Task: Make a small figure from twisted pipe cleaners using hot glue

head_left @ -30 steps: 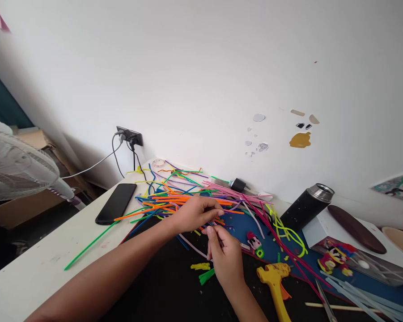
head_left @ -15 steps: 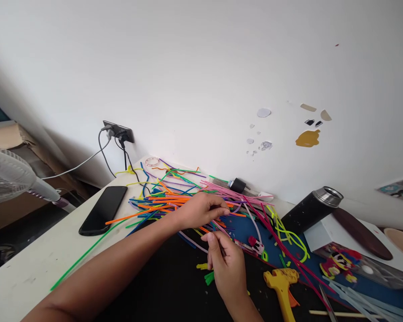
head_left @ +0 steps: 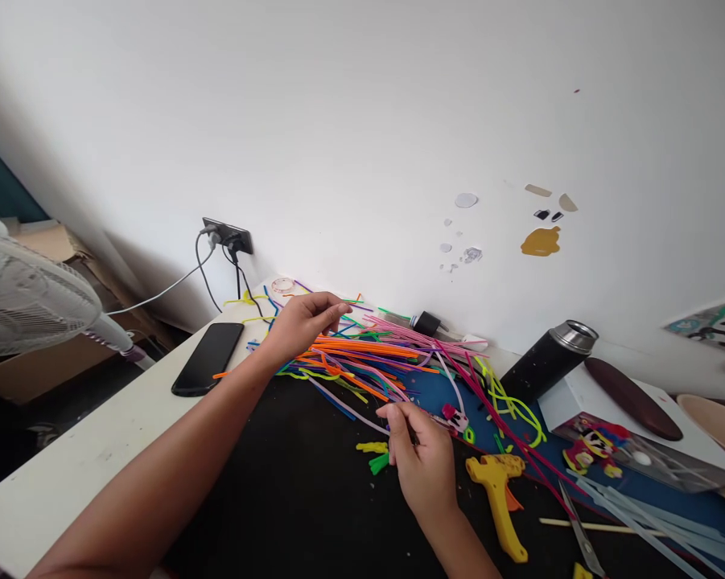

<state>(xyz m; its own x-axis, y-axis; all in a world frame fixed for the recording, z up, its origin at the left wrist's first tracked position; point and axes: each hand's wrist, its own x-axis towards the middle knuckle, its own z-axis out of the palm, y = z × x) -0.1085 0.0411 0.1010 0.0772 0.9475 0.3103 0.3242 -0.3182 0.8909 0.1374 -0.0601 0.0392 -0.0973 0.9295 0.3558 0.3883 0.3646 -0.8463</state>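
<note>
A pile of coloured pipe cleaners (head_left: 368, 358) lies spread across the back of the table. My left hand (head_left: 302, 323) hovers over the pile's left end with fingers curled, pinching strands there. My right hand (head_left: 419, 458) rests near the front of the pile on the black mat (head_left: 290, 498), thumb and fingers pinched on a thin piece I cannot make out. Small yellow and green scraps (head_left: 374, 455) lie just left of it. A tiny red, white and black figure (head_left: 455, 417) sits just beyond it.
A yellow glue gun (head_left: 500, 490) lies right of my right hand, scissors (head_left: 579, 531) and clear glue sticks (head_left: 640, 515) further right. A black phone (head_left: 208, 368) lies at the left, a black flask (head_left: 546, 362) at the back right. A fan (head_left: 30, 293) stands beside the table.
My left hand has moved left and back, from the middle of the pile to its left end. The long green strand at the left is gone from the tabletop. My right hand stayed put.
</note>
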